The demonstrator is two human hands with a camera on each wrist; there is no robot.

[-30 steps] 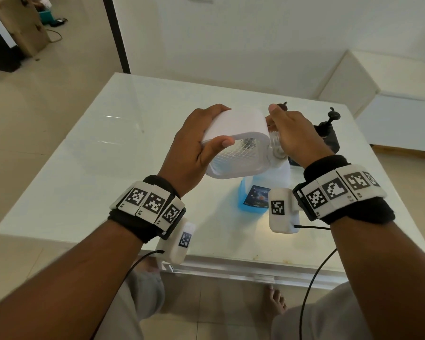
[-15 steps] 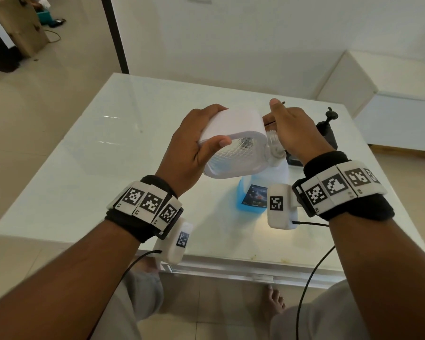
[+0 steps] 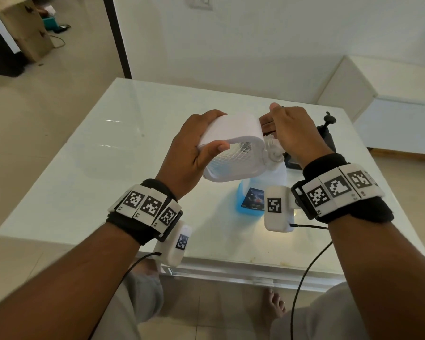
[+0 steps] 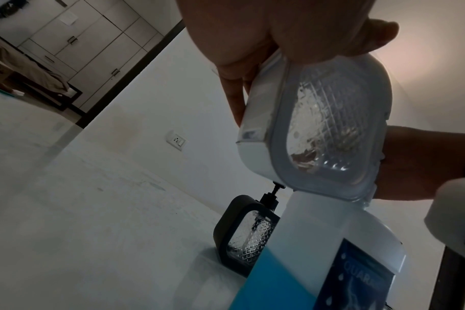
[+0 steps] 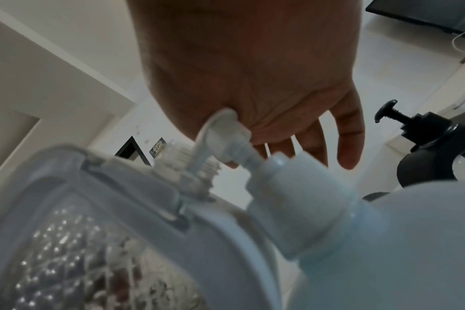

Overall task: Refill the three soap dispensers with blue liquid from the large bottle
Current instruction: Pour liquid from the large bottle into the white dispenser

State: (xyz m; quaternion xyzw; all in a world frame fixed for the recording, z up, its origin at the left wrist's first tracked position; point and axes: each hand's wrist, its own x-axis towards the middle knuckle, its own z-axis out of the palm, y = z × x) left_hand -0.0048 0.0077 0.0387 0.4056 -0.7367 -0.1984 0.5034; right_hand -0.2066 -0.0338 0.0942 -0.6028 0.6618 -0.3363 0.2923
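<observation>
My left hand (image 3: 194,141) grips a white soap dispenser (image 3: 231,133) with a clear textured window, tipped on its side above the table. The same dispenser (image 4: 258,151) fills the left wrist view. My right hand (image 3: 290,133) holds its white pump (image 5: 220,128) against the palm. The pump is off the threaded neck (image 5: 189,167), with its tube still inside. Below stands the large bottle (image 3: 250,192) with blue liquid in its lower part, capped (image 5: 292,199). A black dispenser (image 3: 325,133) stands behind my right hand. A third is not clearly visible.
The white glossy table (image 3: 108,155) stretches bare to the left and far side; its front edge is near my knees. A low white cabinet (image 3: 390,119) stands to the right, and a cardboard box (image 3: 22,28) sits on the floor at far left.
My right hand has drawn the pump away from the white dispenser, so the threaded neck now shows between them. Both hands sit slightly higher. The large bottle has not moved.
</observation>
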